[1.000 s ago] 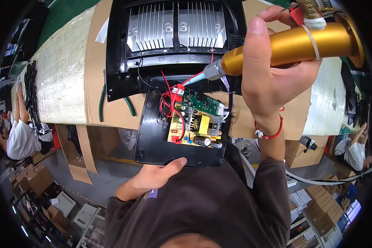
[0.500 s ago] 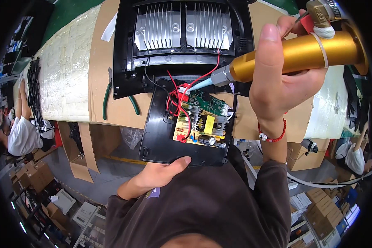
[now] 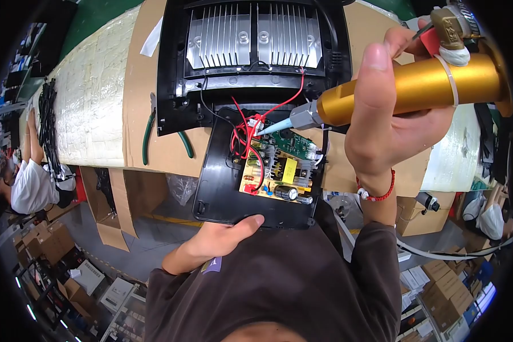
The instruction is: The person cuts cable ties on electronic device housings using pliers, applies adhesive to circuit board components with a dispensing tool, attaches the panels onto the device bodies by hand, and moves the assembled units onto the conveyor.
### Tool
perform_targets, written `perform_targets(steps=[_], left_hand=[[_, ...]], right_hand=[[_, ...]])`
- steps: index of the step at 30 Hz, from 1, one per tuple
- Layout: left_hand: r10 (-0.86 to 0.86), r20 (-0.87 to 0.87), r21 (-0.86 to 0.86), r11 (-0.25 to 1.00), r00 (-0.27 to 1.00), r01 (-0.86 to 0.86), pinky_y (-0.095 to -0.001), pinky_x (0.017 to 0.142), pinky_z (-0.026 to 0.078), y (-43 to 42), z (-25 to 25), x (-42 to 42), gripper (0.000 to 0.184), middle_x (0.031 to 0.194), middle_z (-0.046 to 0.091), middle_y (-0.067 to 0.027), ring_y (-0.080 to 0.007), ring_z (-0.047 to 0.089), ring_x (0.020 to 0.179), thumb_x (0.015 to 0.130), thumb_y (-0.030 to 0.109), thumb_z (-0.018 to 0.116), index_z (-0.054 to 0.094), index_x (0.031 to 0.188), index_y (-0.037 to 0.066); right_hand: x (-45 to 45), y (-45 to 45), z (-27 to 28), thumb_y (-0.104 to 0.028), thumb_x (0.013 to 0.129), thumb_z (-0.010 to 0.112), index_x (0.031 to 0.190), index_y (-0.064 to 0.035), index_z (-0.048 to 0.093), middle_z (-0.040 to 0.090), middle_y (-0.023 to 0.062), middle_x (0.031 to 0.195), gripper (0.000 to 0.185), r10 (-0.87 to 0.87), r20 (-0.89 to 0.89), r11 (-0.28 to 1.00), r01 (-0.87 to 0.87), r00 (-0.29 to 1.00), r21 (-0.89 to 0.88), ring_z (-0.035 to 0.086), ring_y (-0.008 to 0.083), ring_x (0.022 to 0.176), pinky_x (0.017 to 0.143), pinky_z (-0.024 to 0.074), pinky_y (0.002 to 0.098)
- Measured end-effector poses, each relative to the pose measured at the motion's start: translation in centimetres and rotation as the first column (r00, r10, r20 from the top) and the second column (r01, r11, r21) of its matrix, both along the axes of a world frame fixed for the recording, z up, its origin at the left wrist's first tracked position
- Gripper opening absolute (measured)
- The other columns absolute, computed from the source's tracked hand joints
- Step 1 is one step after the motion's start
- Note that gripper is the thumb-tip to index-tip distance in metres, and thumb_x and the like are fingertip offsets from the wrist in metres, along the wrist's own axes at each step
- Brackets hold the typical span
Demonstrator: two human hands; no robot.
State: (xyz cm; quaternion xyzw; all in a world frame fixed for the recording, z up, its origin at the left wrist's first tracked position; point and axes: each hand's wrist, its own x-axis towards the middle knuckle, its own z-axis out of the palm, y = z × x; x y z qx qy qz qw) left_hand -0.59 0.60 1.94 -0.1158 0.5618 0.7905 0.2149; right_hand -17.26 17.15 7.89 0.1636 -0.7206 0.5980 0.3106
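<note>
My right hand (image 3: 382, 119) is wrapped round a gold glue gun (image 3: 422, 85) with a brass fitting on top. Its pale blue nozzle (image 3: 276, 127) points down left, the tip at the red and white connectors by the green circuit board (image 3: 290, 141). My left hand (image 3: 225, 236) grips the near edge of a black plastic cover (image 3: 222, 199), thumb on top and fingers hidden beneath. On that cover lies a power board (image 3: 279, 174) with a yellow transformer and capacitors. Red and black wires (image 3: 246, 137) run from it to a black housing (image 3: 171, 102) with finned heat sinks (image 3: 222, 43).
Green-handled pliers (image 3: 149, 128) lie on the cardboard (image 3: 139, 74) left of the housing. A bundle of black cables (image 3: 48, 125) rests on the wrapped bench at far left. Cardboard boxes (image 3: 117, 211) stand below. Other people (image 3: 34, 185) sit at both sides.
The glue gun and my right hand have shifted slightly down and to the right in view, the nozzle tip moving a little lower by the connectors. My left hand keeps its hold on the cover.
</note>
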Motion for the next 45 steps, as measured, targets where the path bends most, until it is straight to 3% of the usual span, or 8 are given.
perform_targets(steps=[5, 10, 16, 18, 22, 34, 43, 45], left_hand=[[-0.009, 0.003, 0.076, 0.997, 1.0, 0.008, -0.0278, 0.084, 0.046, 0.1, -0.4, 0.1, 0.026, 0.107, 0.062, -0.005, -0.0129, 0.057, 0.097, 0.089, 0.001, 0.056, 0.059, 0.115, -0.002], [-0.005, -0.008, 0.155, 0.988, 1.0, 0.006, -0.0224, 0.065, 0.038, 0.8, 0.5, -0.1, 0.007, 0.079, 0.051, 0.0052, -0.0038, 0.044, 0.074, 0.094, 0.006, 0.056, 0.057, 0.089, 0.001], [-0.008, 0.27, 0.297, 0.952, 0.963, -0.076, -0.0206, 0.072, 0.044, 1.3, 1.7, -0.2, 0.009, 0.088, 0.057, 0.0054, -0.001, 0.051, 0.082, 0.094, 0.009, 0.057, 0.06, 0.094, 0.0], [-0.053, 0.225, 0.298, 0.954, 0.973, -0.017, -0.0204, 0.076, 0.046, 1.2, 1.7, -0.2, 0.011, 0.092, 0.059, 0.0044, -0.001, 0.053, 0.087, 0.094, 0.01, 0.058, 0.061, 0.096, 0.0], [-0.011, 0.204, 0.275, 0.96, 0.979, -0.047, -0.0209, 0.073, 0.045, 1.4, 1.6, -0.1, 0.01, 0.09, 0.059, 0.005, -0.0008, 0.051, 0.083, 0.095, 0.01, 0.058, 0.061, 0.094, 0.0], [-0.105, 0.082, 0.147, 0.985, 0.991, 0.092, -0.0241, 0.068, 0.043, 0.9, 1.6, -0.8, 0.008, 0.082, 0.057, 0.0026, -0.0053, 0.051, 0.077, 0.094, 0.01, 0.058, 0.059, 0.094, 0.002], [-0.311, -0.114, 0.198, 0.924, 0.944, 0.328, -0.0345, 0.094, 0.043, -2.3, -0.6, 0.0, 0.026, 0.116, 0.061, -0.0096, -0.0216, 0.057, 0.109, 0.088, 0.001, 0.055, 0.061, 0.112, -0.003], [-0.251, -0.381, -0.472, 0.88, 0.89, 0.046, -0.0352, 0.094, 0.043, -2.9, -3.4, 1.5, 0.039, 0.117, 0.06, -0.0097, -0.0197, 0.056, 0.107, 0.085, 0.006, 0.064, 0.054, 0.121, -0.002]], right_hand=[[0.3, -0.2, 1.0, -0.009, 0.084, 0.059, 0.115, 0.0065, 0.045, 0.062, 0.0181, 0.108, 0.037, -0.043, -0.014, 0.994, 0.045, 0.999, 0.1, 0.052, 0.0037, 0.056, 0.053, 0.042, 0.0167], [-0.2, 0.4, 0.9, -0.015, 0.088, 0.052, 0.113, 0.0108, 0.043, 0.063, 0.022, 0.102, 0.038, -0.086, -0.152, 0.989, 0.103, 0.985, 0.106, 0.053, 0.0056, 0.054, 0.052, 0.0423, 0.0181], [3.6, 1.2, 2.6, -0.023, 0.092, 0.052, 0.129, 0.0101, 0.027, 0.048, 0.0109, 0.075, 0.056, -0.111, -0.067, 0.988, 0.118, 0.992, 0.105, 0.043, 0.0094, 0.044, 0.051, 0.0369, 0.0207], [4.0, 2.9, 2.0, -0.021, 0.088, 0.055, 0.131, 0.0087, 0.025, 0.043, 0.013, 0.095, 0.06, 0.056, -0.01, 0.988, -0.054, 0.998, 0.147, 0.042, 0.0098, 0.044, 0.049, 0.0344, 0.0206], [4.4, 2.3, 0.9, -0.019, 0.087, 0.054, 0.132, 0.0087, 0.025, 0.043, 0.0128, 0.095, 0.061, 0.059, 0.011, 0.99, -0.06, 0.998, 0.126, 0.044, 0.0097, 0.046, 0.051, 0.0354, 0.0205], [4.2, 1.6, 0.2, -0.014, 0.083, 0.054, 0.134, 0.0087, 0.026, 0.044, 0.012, 0.096, 0.063, 0.042, 0.025, 0.993, -0.045, 0.999, 0.109, 0.048, 0.0093, 0.053, 0.059, 0.0383, 0.0203], [2.8, 1.2, 1.7, -0.018, 0.087, 0.05, 0.131, 0.012, 0.026, 0.052, 0.0218, 0.101, 0.059, -0.108, 0.018, 0.99, 0.106, 0.994, 0.088, 0.042, 0.0072, 0.044, 0.045, 0.0322, 0.0205], [2.0, 1.8, 2.6, -0.017, 0.088, 0.049, 0.129, 0.0123, 0.029, 0.055, 0.0244, 0.101, 0.055, -0.152, 0.001, 0.987, 0.152, 0.988, 0.057, 0.041, 0.0064, 0.042, 0.044, 0.0312, 0.02]])
